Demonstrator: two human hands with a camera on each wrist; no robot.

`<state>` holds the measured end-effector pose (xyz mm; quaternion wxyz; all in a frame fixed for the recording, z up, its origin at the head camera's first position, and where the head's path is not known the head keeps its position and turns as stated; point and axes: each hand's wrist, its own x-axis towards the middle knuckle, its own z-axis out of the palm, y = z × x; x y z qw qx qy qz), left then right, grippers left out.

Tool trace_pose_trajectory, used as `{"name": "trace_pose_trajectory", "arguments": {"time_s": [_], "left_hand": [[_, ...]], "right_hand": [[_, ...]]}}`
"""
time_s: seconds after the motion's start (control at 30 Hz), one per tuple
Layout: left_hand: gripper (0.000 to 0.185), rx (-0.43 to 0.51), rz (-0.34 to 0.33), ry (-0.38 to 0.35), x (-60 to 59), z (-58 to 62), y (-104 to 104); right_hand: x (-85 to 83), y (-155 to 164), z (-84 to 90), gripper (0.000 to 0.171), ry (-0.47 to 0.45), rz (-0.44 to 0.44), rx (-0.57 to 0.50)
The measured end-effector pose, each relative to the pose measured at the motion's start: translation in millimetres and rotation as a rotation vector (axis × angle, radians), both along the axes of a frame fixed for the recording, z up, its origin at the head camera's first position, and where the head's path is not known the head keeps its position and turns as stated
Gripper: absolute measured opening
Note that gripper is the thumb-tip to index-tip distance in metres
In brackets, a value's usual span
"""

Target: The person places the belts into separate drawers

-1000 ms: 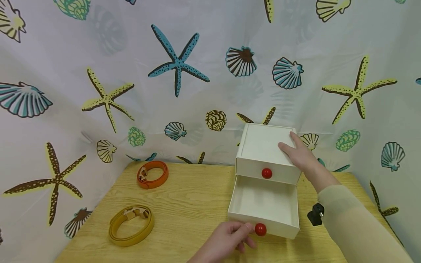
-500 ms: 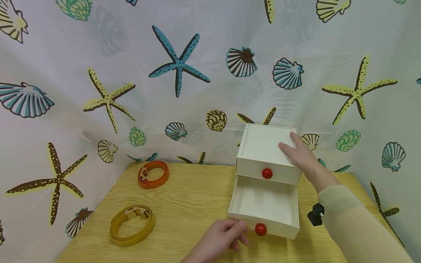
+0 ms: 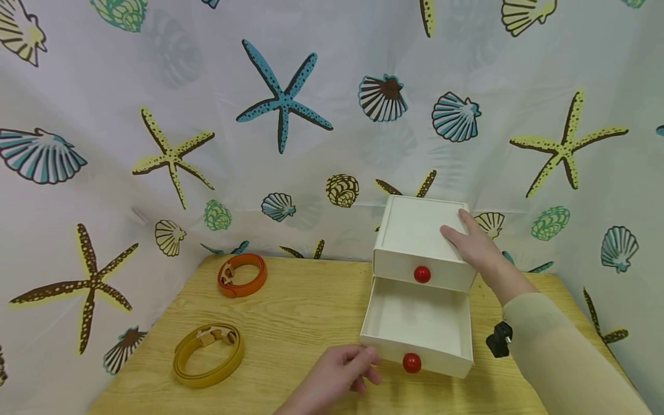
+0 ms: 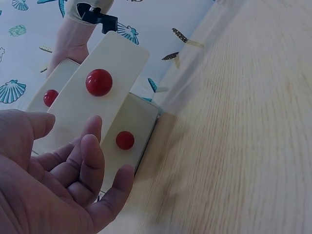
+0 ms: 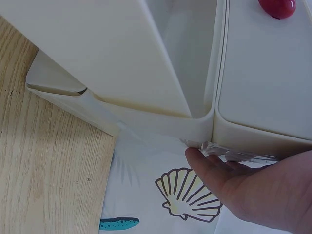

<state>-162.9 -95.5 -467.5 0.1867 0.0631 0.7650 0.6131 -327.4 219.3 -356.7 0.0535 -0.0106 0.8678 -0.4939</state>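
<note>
A white chest of drawers (image 3: pixel 422 227) with red knobs stands at the table's right. Its middle drawer (image 3: pixel 417 317) is pulled out, with nothing visible inside, and carries a red knob (image 3: pixel 412 363). In the left wrist view a lower drawer front (image 4: pixel 130 122) shows under it, closed. My left hand (image 3: pixel 339 372) is by the left corner of the pulled-out drawer, fingers loosely bent and holding nothing; whether it touches the drawer I cannot tell. My right hand (image 3: pixel 476 243) rests on the chest's top right edge, thumb on top, other fingers along the side.
On the left of the wooden table (image 3: pixel 290 323) lie two coiled belts, an orange belt (image 3: pixel 254 286) at the back and a yellow belt (image 3: pixel 199 380) nearer. A white curtain (image 3: pixel 321 150) printed with shells and starfish hangs behind and at both sides.
My left hand has moved left, away from the red knob of the open drawer. The drawer stays out, and my right hand keeps its place on the chest.
</note>
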Motion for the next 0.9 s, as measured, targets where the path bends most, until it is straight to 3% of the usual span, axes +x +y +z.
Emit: {"name": "trace_pose_trajectory", "arguments": {"time_s": [0.57, 0.9], "left_hand": [[0.035, -0.006, 0.038, 0.013, -5.8, 1.8, -19.5], [0.039, -0.007, 0.065, 0.018, -11.3, 5.7, -32.4]], "right_hand": [[1.3, 0.1, 0.9, 0.089, 0.001, -0.008, 0.004], [1.1, 0.5, -0.9, 0.090, 0.015, -0.006, 0.001]]}}
